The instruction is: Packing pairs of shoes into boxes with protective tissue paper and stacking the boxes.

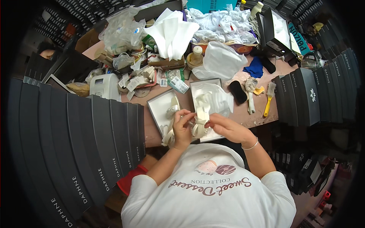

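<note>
Both my hands meet over the near edge of the table. My left hand and my right hand together grip a cream shoe with a bow, held between them. Right behind the shoe is an open shoe box lined with white tissue paper. To its left lies the box lid with a second cream shoe resting in it. A bangle circles my right wrist.
Rows of dark shoe boxes stand at the left and at the right. A yellow brush, a white brush, a black pad, plastic bags, a white label machine and clutter fill the table's back.
</note>
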The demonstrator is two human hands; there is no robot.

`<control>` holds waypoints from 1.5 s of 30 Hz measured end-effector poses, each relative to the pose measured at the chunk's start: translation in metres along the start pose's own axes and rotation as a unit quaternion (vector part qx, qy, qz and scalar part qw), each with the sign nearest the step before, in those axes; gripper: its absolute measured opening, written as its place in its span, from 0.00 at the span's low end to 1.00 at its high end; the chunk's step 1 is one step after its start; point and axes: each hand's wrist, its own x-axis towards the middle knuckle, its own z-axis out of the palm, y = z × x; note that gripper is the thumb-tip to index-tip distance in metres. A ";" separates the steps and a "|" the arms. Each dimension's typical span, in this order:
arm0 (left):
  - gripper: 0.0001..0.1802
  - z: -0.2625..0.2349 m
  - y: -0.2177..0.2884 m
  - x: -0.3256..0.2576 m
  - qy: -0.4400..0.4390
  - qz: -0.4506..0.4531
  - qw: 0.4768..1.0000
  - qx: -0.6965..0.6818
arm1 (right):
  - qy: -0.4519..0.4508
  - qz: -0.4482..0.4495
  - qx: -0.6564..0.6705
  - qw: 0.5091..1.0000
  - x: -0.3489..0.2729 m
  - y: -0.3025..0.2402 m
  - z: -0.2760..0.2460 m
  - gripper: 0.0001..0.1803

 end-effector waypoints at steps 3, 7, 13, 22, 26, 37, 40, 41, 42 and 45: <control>0.18 0.015 -0.001 0.005 0.056 0.074 0.994 0.061 | 0.124 0.055 0.020 0.991 0.008 -0.024 0.030 0.21; 0.22 0.016 0.013 0.008 0.000 0.152 0.965 0.212 | 0.139 0.014 -0.090 0.986 0.010 -0.008 0.022 0.19; 0.31 -0.010 0.011 -0.028 -0.070 0.139 0.952 0.264 | 0.029 -0.043 -0.264 0.963 -0.007 0.020 -0.005 0.14; 0.17 0.003 -0.034 -0.029 -0.318 0.037 0.912 0.258 | 0.273 0.062 -0.204 0.938 -0.061 0.076 0.041 0.23; 0.16 0.012 -0.031 -0.029 -0.317 0.003 0.916 0.245 | 0.272 0.157 -0.175 0.933 -0.086 0.073 0.052 0.30; 0.13 0.056 -0.017 0.047 -0.321 -0.377 0.856 -0.149 | 0.426 0.056 -0.397 0.811 -0.067 0.056 0.064 0.29; 0.14 0.062 -0.017 0.052 -0.337 -0.375 0.847 -0.168 | 0.399 0.110 -0.252 0.875 -0.079 0.062 0.065 0.28; 0.14 0.062 -0.019 0.053 -0.352 -0.375 0.839 -0.176 | 0.365 0.159 -0.221 0.890 -0.082 0.068 0.067 0.28; 0.14 0.062 -0.020 0.053 -0.346 -0.379 0.839 -0.182 | 0.332 0.204 -0.188 0.901 -0.085 0.078 0.069 0.28; 0.16 0.066 -0.020 0.053 -0.345 -0.390 0.833 -0.190 | 0.354 0.227 0.008 0.907 -0.080 0.115 0.084 0.30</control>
